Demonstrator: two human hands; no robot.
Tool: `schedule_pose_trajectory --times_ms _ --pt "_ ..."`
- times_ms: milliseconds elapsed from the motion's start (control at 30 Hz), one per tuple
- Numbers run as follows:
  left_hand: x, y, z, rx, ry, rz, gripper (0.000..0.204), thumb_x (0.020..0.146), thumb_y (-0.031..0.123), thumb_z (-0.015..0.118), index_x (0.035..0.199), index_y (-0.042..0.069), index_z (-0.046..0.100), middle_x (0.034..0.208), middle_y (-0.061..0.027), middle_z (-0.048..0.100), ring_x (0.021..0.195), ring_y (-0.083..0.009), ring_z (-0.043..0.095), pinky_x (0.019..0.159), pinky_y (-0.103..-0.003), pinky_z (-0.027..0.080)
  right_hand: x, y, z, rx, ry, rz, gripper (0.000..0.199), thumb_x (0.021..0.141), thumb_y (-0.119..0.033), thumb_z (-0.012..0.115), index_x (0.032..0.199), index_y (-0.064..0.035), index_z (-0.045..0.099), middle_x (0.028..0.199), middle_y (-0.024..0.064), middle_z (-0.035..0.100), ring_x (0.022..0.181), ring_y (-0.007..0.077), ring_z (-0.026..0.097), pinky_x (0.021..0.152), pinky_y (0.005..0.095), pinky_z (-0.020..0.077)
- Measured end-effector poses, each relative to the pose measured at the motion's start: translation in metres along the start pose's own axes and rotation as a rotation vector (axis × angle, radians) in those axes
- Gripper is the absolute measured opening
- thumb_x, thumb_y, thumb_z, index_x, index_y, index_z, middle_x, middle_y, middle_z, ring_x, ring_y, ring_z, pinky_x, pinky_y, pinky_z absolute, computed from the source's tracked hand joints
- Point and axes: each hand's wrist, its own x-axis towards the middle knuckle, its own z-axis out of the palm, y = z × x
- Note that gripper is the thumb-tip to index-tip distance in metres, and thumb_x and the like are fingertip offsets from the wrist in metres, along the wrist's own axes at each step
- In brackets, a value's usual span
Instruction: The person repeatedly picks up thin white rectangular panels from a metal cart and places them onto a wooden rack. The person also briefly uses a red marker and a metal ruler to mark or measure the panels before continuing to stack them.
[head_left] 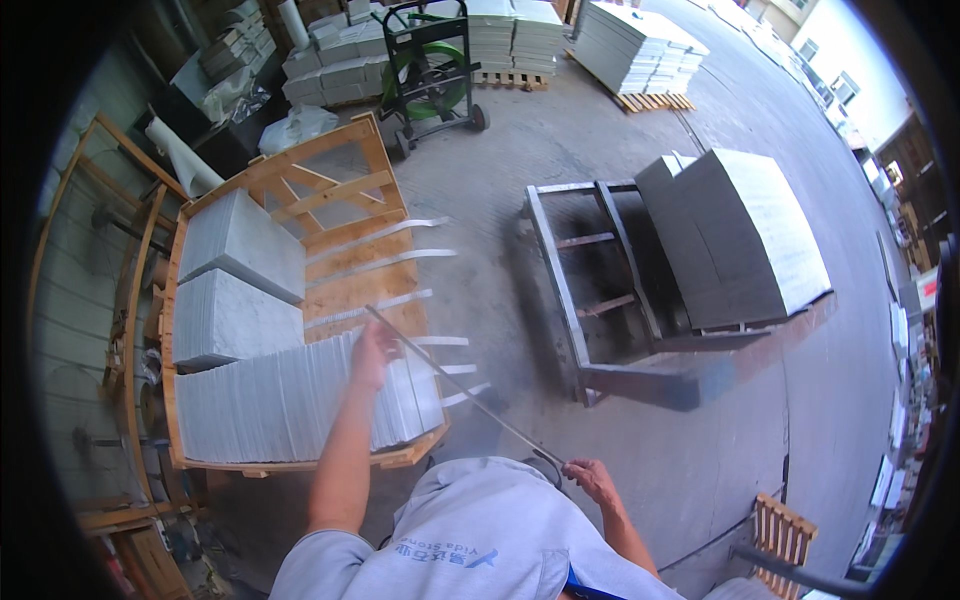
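- We see a grey metal frame (600, 300) on the concrete floor at right, with grey stone slabs (745, 235) leaning on its far side.
- At left stands a wooden crate (330, 200) packed with grey stone tiles (290, 405) set on edge, and white straps (385, 262) lie across its open end.
- A thin metal rod (460, 388) runs slantwise from the crate towards our body.
- Our left hand (372, 352) is closed around the rod's far end, just above the tiles.
- Our right hand (590, 478) closes on the near end, beside our grey shirt (480, 540).
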Motion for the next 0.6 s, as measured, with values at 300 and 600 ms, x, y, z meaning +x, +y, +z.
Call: schedule_pose_trajectory --times_ms 300,600 --pt "0.032 -0.061 0.103 0.087 -0.155 -0.164 0.030 0.092 0.026 0.046 0.105 0.000 0.053 0.098 -0.0147 0.061 0.086 -0.0213 0.061 0.064 -0.033 0.050 0.099 -0.126 -0.048 -0.053 0.097 -0.055 0.031 0.080 -0.029 0.053 0.092 -0.0035 0.066 0.086 0.0178 0.065 0.082 0.0305 0.061 0.077 0.0381 0.0461" --pt "0.097 -0.075 0.169 -0.056 -0.027 -0.238 0.033 0.093 0.026 0.040 0.111 -0.001 0.049 0.105 -0.0179 0.060 0.090 -0.0271 0.061 0.069 -0.036 0.050 0.247 -0.220 -0.106 -0.190 -0.108 -0.205 0.028 0.078 -0.028 0.054 0.091 -0.0066 0.067 0.088 0.0175 0.065 0.084 0.0345 0.061 0.074 0.0405 0.0483"
